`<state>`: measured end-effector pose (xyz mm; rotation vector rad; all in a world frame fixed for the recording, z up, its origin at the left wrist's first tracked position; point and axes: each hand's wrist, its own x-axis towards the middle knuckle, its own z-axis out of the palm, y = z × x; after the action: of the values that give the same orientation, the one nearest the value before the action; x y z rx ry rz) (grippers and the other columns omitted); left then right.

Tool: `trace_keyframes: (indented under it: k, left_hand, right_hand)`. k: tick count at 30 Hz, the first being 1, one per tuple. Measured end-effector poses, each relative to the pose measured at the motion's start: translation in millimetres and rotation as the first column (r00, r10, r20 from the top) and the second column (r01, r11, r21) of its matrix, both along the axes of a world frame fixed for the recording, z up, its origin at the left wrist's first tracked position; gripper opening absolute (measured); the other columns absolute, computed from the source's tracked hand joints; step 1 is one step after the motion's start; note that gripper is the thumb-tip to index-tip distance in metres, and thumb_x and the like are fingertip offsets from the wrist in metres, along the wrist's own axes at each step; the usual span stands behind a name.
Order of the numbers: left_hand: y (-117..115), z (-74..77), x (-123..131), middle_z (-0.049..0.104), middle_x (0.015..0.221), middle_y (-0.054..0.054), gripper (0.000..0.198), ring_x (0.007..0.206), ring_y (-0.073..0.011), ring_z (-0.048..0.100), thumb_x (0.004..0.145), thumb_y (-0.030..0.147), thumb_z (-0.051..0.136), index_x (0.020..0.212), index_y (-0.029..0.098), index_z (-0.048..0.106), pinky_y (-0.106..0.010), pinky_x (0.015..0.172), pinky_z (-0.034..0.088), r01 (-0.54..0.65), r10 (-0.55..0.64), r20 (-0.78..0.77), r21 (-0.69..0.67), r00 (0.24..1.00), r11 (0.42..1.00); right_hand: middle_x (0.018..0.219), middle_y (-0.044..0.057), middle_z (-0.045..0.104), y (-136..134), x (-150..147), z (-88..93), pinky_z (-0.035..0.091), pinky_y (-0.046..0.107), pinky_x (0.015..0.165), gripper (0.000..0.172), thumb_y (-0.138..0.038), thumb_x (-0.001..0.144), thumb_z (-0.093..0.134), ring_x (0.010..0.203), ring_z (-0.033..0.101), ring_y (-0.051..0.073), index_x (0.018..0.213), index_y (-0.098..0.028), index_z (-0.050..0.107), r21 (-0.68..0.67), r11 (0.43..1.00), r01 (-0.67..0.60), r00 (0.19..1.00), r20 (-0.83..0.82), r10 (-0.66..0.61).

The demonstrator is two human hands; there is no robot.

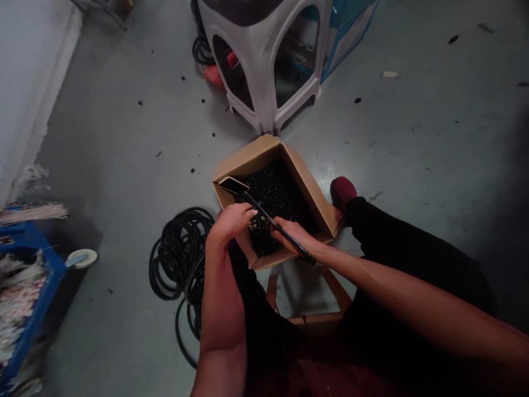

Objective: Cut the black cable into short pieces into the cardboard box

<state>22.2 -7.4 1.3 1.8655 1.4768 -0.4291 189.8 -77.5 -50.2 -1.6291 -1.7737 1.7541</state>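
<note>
A cardboard box point(306, 184) stands on the floor between my legs, its bottom covered with small black pieces point(273, 190). My right hand point(291, 234) is over the box, closed round a long, thin black rod-like tool point(300, 247) that slants up and left. I cannot make out its exact kind. My left hand point(235, 219) is over the box's left side, fingers bent together beside the rod; what they hold, if anything, is too small to tell. A flat black rectangular piece with a pale edge point(234, 185) is at the rod's far end, near the box's left corner.
Coiled black tubing point(177, 253) lies left of the box. Beyond it stands a grey plastic stool point(264, 71), with a blue box point(345, 36) behind. A blue crate point(45, 264) with pale strands is at far left. Small black bits point(357, 100) dot the floor.
</note>
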Motion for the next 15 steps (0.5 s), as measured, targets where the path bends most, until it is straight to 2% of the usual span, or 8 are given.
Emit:
trace_keyframes:
  k: [5,7,9,12,13,15]
  left_hand:
    - [0.8,-2.9,-0.8,0.065,0.076,-0.006,0.028,0.068,-0.016,0.055,0.089,0.028,0.039,0.08,0.016,0.063,-0.026,0.064,0.039,-0.014,0.014,0.006,0.011,1.0,1.0]
    - [1.4,-2.1,0.3,0.066,0.077,-0.006,0.028,0.069,-0.0163,0.056,0.089,0.027,0.039,0.082,0.015,0.064,-0.026,0.065,0.04,-0.02,0.02,0.02,0.011,1.0,1.0]
    - [0.6,-0.4,3.5,0.066,0.08,-0.006,0.028,0.072,-0.0168,0.057,0.089,0.027,0.039,0.084,0.015,0.064,-0.026,0.067,0.041,-0.026,0.026,0.039,0.005,0.999,1.0]
    - [-2.8,1.4,11.3,0.068,0.09,-0.009,0.031,0.082,-0.0194,0.06,0.09,0.029,0.038,0.089,0.014,0.064,-0.029,0.075,0.043,-0.025,0.023,0.1,0.019,0.995,1.0]
    - [-3.7,1.1,14.0,0.068,0.095,-0.01,0.032,0.086,-0.0208,0.061,0.091,0.031,0.038,0.091,0.013,0.064,-0.03,0.078,0.043,-0.033,0.028,0.117,0.041,0.993,0.999]
    - [-4.5,-1.0,18.6,0.067,0.104,-0.01,0.032,0.095,-0.0221,0.061,0.092,0.031,0.037,0.097,0.015,0.063,-0.032,0.082,0.043,-0.06,0.048,0.159,0.07,0.986,0.996]
  right_hand:
    - [0.067,0.0,0.055,0.5,0.4,3.2,0.035,0.022,0.055,0.006,-0.019,0.08,0.044,0.06,0.051,0.013,0.077,-0.02,0.049,-0.051,0.995,0.086,0.995,-0.049,-0.089]
    - [0.062,-0.003,0.051,-0.1,-0.6,6.8,0.035,0.021,0.05,0.005,-0.021,0.08,0.045,0.052,0.048,0.011,0.076,-0.021,0.047,-0.154,0.978,0.141,0.981,-0.109,-0.159]
    - [0.057,-0.006,0.045,-2.6,-1.7,10.0,0.033,0.021,0.042,0.004,-0.026,0.08,0.046,0.043,0.042,0.01,0.079,-0.022,0.045,-0.338,0.922,0.188,0.944,-0.197,-0.264]
    - [0.054,-0.008,0.04,-6.8,-1.8,11.7,0.03,0.02,0.036,0.012,-0.032,0.079,0.049,0.038,0.036,0.009,0.083,-0.024,0.04,-0.58,0.784,0.222,0.859,-0.264,-0.439]
    - [0.054,-0.008,0.04,-6.6,-1.4,11.2,0.029,0.02,0.035,0.015,-0.035,0.08,0.05,0.037,0.035,0.009,0.082,-0.025,0.039,-0.621,0.749,0.234,0.837,-0.264,-0.48]
    - [0.056,-0.007,0.042,-2.3,-0.9,10.2,0.029,0.021,0.035,0.019,-0.038,0.079,0.054,0.038,0.036,0.009,0.084,-0.026,0.039,-0.639,0.722,0.264,0.807,-0.264,-0.528]
